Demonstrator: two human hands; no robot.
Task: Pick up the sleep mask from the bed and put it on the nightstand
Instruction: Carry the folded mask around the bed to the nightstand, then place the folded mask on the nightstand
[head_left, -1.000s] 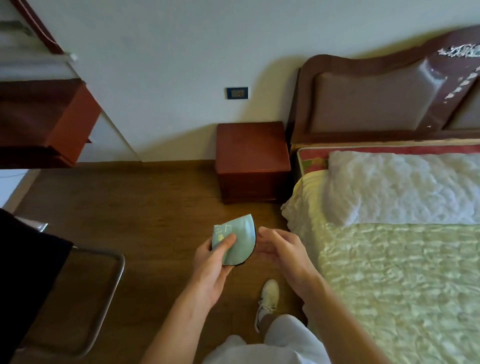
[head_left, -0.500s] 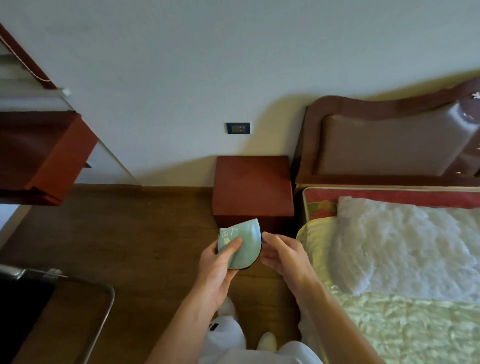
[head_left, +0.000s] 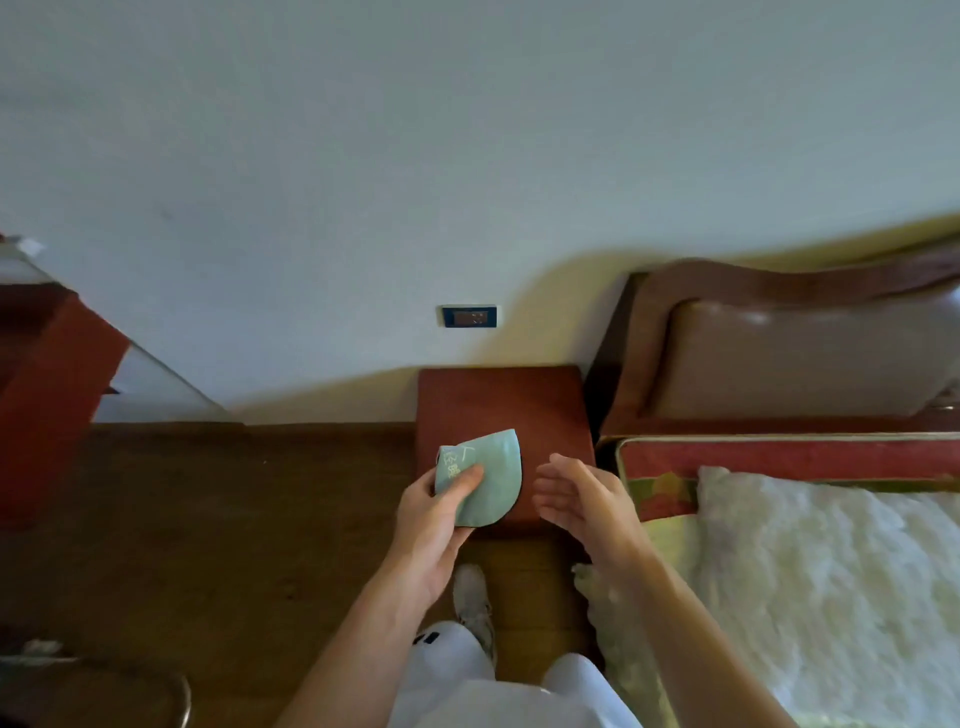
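Note:
The sleep mask (head_left: 491, 475) is pale green, folded in half, with a dark edge and small print near one corner. My left hand (head_left: 434, 512) grips it by its left side, thumb on top, and holds it over the front left part of the red-brown nightstand (head_left: 524, 405). My right hand (head_left: 582, 501) hovers just right of the mask with fingers spread, holding nothing. The bed (head_left: 841, 587) with its white pillow lies to the right.
A brown padded headboard (head_left: 800, 353) rises behind the bed. A wall socket (head_left: 469, 316) sits above the nightstand. A red-brown cabinet (head_left: 47, 395) stands at the left. A metal chair frame (head_left: 176, 696) shows at bottom left on the wooden floor.
I have stepped closer to the nightstand. The mask has moved forward over its top. My right hand has let go of the mask and opened.

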